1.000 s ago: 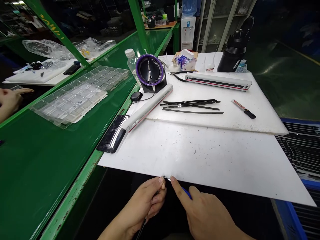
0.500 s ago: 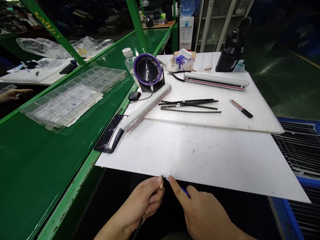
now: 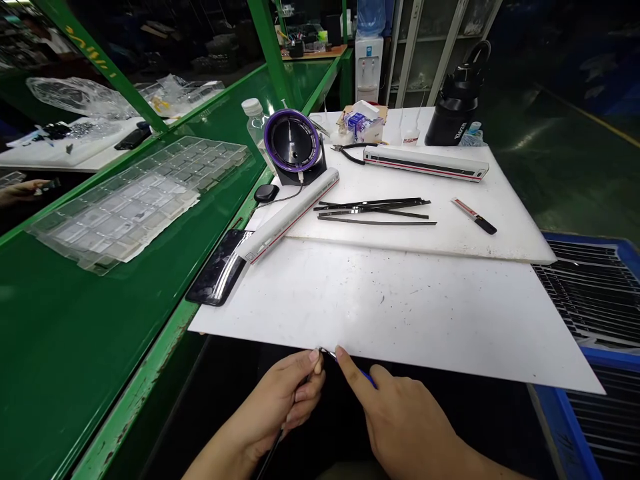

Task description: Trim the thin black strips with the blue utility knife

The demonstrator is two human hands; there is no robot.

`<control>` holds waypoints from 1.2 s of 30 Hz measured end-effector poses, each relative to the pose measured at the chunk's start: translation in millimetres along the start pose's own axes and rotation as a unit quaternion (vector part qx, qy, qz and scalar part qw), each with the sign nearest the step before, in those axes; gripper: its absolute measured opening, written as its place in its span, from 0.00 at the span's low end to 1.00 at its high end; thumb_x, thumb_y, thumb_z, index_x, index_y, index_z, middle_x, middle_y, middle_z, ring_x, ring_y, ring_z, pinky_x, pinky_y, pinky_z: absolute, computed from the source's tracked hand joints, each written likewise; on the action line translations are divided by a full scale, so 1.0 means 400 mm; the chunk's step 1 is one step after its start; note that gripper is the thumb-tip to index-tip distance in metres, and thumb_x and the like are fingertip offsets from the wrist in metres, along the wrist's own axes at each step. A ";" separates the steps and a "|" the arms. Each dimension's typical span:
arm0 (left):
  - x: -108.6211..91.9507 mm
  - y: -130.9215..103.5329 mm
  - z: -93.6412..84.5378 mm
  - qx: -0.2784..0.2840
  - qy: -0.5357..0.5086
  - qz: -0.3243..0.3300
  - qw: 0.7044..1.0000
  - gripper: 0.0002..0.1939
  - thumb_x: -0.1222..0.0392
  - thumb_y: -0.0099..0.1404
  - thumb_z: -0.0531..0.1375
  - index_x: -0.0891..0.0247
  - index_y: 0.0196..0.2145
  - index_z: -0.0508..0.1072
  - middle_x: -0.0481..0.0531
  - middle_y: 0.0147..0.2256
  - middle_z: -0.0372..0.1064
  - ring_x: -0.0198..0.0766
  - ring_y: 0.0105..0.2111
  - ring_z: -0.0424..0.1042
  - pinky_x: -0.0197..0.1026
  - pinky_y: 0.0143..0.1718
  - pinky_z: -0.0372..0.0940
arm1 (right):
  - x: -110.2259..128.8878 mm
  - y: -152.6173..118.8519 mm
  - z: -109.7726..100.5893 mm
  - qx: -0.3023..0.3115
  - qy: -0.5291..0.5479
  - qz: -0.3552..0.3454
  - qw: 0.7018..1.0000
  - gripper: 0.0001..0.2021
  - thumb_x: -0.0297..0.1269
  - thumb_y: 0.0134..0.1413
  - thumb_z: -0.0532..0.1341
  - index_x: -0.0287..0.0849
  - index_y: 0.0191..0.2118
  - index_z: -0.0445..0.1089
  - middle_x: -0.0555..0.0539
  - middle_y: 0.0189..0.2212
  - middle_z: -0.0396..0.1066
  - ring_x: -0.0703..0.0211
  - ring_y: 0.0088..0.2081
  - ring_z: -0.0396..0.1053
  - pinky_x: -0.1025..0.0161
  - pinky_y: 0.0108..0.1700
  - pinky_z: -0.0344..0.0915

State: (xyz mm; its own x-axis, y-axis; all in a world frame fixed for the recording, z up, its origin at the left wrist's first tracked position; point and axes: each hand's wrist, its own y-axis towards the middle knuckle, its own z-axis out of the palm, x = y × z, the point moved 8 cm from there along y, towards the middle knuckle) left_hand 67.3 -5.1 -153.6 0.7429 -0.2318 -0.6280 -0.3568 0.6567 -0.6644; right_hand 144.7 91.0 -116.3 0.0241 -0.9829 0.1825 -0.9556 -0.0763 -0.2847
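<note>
At the near edge of the white board (image 3: 380,300), my left hand (image 3: 287,397) is closed around a thin black strip (image 3: 270,453). Its tail hangs down past my wrist, and its upper end sticks out at my thumb tip. My right hand (image 3: 407,413) grips a blue-handled knife (image 3: 369,379), mostly hidden in the palm. The index finger lies stretched along its slim metal front part, whose tip meets the strip's end by my left thumb. Several loose black strips (image 3: 375,208) lie on the white foam slab (image 3: 505,207) beyond.
Two white model train cars (image 3: 295,217) (image 3: 425,163), a red-and-black cutter (image 3: 474,216), pliers (image 3: 350,152), a purple-rimmed fan (image 3: 293,141), a phone (image 3: 219,270) and a black bottle (image 3: 453,110) surround the work area. Left is a clear compartment box (image 3: 145,200); another person's hand (image 3: 23,192) shows beyond.
The whole view has shifted slightly. My hands keep nearly the same grip and place at the board's edge. The other person's hand at far left now shows a dark object more clearly.
</note>
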 end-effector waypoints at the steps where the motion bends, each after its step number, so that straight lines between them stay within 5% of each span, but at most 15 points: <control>1: 0.000 0.000 0.001 -0.002 0.002 0.002 1.000 0.20 0.45 0.65 0.56 0.62 0.26 0.59 0.40 0.19 0.49 0.23 0.14 0.41 0.29 0.12 0.39 | -0.001 -0.001 0.001 0.001 0.007 0.001 1.000 0.49 0.21 0.47 0.61 0.43 0.70 0.34 0.49 0.29 0.60 0.59 0.22 0.61 0.61 0.22 0.36; 13: 0.001 0.002 0.001 -0.004 0.007 -0.001 1.000 0.21 0.44 0.64 0.57 0.62 0.25 0.59 0.40 0.19 0.48 0.23 0.14 0.41 0.29 0.12 0.38 | 0.003 0.004 0.000 0.043 0.035 -0.006 0.998 0.48 0.23 0.47 0.61 0.41 0.71 0.34 0.48 0.30 0.61 0.57 0.23 0.62 0.62 0.21 0.37; 21: 0.000 0.002 0.000 0.008 -0.016 -0.004 1.000 0.19 0.46 0.65 0.56 0.62 0.26 0.58 0.40 0.19 0.48 0.23 0.14 0.40 0.29 0.12 0.37 | 0.009 0.000 0.001 0.027 -0.024 -0.011 0.999 0.49 0.23 0.46 0.61 0.40 0.71 0.34 0.48 0.30 0.60 0.59 0.21 0.60 0.62 0.20 0.37; 36: 0.001 0.004 0.001 0.036 -0.011 -0.009 0.999 0.16 0.48 0.66 0.56 0.61 0.28 0.59 0.39 0.19 0.48 0.23 0.13 0.40 0.28 0.12 0.37 | 0.001 0.003 -0.012 0.019 0.034 -0.002 0.999 0.47 0.20 0.51 0.61 0.44 0.71 0.34 0.50 0.29 0.60 0.58 0.22 0.61 0.60 0.22 0.35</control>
State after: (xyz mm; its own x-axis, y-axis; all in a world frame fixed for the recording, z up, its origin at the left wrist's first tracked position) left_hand 67.3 -4.0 -154.8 0.7616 -0.2281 -0.6066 -0.3020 0.7033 -0.6435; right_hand 142.3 91.3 -111.9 0.0070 -0.9689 0.2472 -0.9438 -0.0880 -0.3185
